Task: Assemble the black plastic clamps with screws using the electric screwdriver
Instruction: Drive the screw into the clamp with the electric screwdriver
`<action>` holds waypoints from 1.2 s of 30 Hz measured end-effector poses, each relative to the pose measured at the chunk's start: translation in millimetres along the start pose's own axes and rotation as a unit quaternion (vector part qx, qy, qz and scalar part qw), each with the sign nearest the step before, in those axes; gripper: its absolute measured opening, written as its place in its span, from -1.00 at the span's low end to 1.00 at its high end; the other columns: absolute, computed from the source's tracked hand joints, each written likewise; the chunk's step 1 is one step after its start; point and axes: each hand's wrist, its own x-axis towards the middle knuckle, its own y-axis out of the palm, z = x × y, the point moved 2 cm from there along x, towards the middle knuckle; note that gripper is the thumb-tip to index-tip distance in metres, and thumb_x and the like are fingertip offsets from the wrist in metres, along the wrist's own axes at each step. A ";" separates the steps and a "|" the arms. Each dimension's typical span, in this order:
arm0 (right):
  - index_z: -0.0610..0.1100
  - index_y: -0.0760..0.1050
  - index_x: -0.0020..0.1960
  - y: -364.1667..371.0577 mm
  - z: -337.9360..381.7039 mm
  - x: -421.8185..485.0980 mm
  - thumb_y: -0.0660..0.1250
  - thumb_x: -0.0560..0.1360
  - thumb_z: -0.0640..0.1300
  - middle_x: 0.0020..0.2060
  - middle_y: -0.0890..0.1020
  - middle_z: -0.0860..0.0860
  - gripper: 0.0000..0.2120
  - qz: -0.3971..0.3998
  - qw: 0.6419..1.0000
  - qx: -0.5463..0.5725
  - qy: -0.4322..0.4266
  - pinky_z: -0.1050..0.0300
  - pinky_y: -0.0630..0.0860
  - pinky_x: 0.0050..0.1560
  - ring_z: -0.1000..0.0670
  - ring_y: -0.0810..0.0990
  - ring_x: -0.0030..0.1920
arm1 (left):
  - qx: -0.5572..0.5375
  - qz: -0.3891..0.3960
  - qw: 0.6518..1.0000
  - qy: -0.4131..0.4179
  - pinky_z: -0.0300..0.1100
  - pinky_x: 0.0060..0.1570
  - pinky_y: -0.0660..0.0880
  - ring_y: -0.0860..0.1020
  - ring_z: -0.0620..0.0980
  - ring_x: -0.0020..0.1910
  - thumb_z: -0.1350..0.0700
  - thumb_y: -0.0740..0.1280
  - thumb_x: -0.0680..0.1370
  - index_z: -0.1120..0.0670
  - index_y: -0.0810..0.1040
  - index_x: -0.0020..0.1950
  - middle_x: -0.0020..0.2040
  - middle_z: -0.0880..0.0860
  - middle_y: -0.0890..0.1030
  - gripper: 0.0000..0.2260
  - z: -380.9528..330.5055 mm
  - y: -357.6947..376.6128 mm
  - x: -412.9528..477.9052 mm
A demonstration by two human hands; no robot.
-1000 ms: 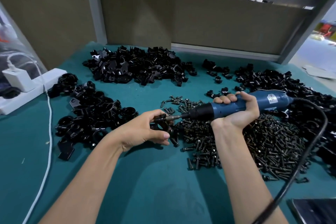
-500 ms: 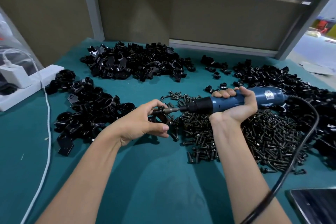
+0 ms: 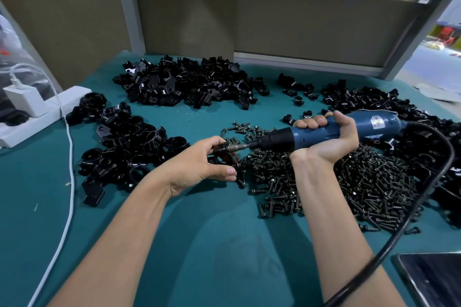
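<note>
Teal covering spreads over the table (image 3: 199, 244), with brown panels (image 3: 311, 27) standing behind it. Black plastic clamps lie in 3 heaps: 1 at the back (image 3: 184, 87), 1 to the left (image 3: 124, 147) and 1 along the right side (image 3: 399, 117). A broad pile of dark screws (image 3: 361, 182) lies between them, toward the right.

The left hand (image 3: 199, 164) is curled round 1 clamp (image 3: 225, 157), pinching it between thumb and fingers just above the left edge of the screw pile. The right hand (image 3: 331, 137) is wrapped round the blue body of the electric screwdriver (image 3: 306, 136), palm up, holding it almost level. Its black nose points left, and the metal bit reaches the clamp in the left hand; how far the screw is in, I cannot tell. A thick black cord (image 3: 424, 194) runs from the tool's rear and curves down past the right forearm.

At the far left a white power strip (image 3: 67, 99) holds a white charger (image 3: 25, 102), and a white cable (image 3: 68, 182) trails down the table. A dark flat screen (image 3: 434, 279) lies at the bottom right corner.
</note>
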 end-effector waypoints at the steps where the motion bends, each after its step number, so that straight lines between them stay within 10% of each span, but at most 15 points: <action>1: -0.09 0.42 -0.54 -0.1 0.0 -0.1 0.29 0.30 -0.14 -0.54 0.40 0.07 -0.75 0.004 1.000 -0.001 -0.001 0.28 0.33 -0.48 0.06 0.35 -0.56 | -0.001 0.000 1.000 -0.003 -0.11 0.11 0.60 0.69 0.16 0.01 0.35 0.44 0.48 0.16 0.46 0.22 0.14 0.22 0.59 -0.64 0.3 0.3 0.1; 15: -0.10 0.40 -0.23 2.5 9.0 0.2 0.22 0.32 -0.11 -0.51 0.38 0.07 -0.94 0.097 0.995 -0.029 0.005 0.26 0.33 -0.43 0.07 0.34 -0.53 | -0.111 0.061 0.992 -0.018 -0.12 -0.01 0.64 0.68 0.20 -0.02 0.29 0.46 0.36 0.21 0.51 0.25 -0.03 0.15 0.64 -0.54 1.4 8.5 -3.2; 23: -0.12 0.41 -0.11 7.6 28.4 -4.0 0.55 0.13 -0.13 -0.52 0.43 0.06 -0.56 0.320 0.944 -0.033 0.068 0.26 0.38 -0.45 0.07 0.40 -0.54 | -0.077 0.149 0.985 -0.045 -0.17 -0.09 0.63 0.66 0.03 -0.14 0.27 0.41 0.40 0.39 0.41 0.30 -0.06 0.15 0.59 -0.49 -2.6 18.9 -9.6; 36: -0.17 0.36 -0.08 9.9 35.7 -10.3 0.29 0.22 -0.14 -0.56 0.42 0.04 -0.71 0.320 0.944 0.013 0.078 0.28 0.33 -0.49 0.07 0.38 -0.58 | -0.103 0.174 0.974 -0.099 -0.21 -0.19 0.64 0.67 0.05 -0.19 0.28 0.46 0.40 0.36 0.47 0.24 -0.14 0.14 0.67 -0.56 -0.5 11.1 -10.7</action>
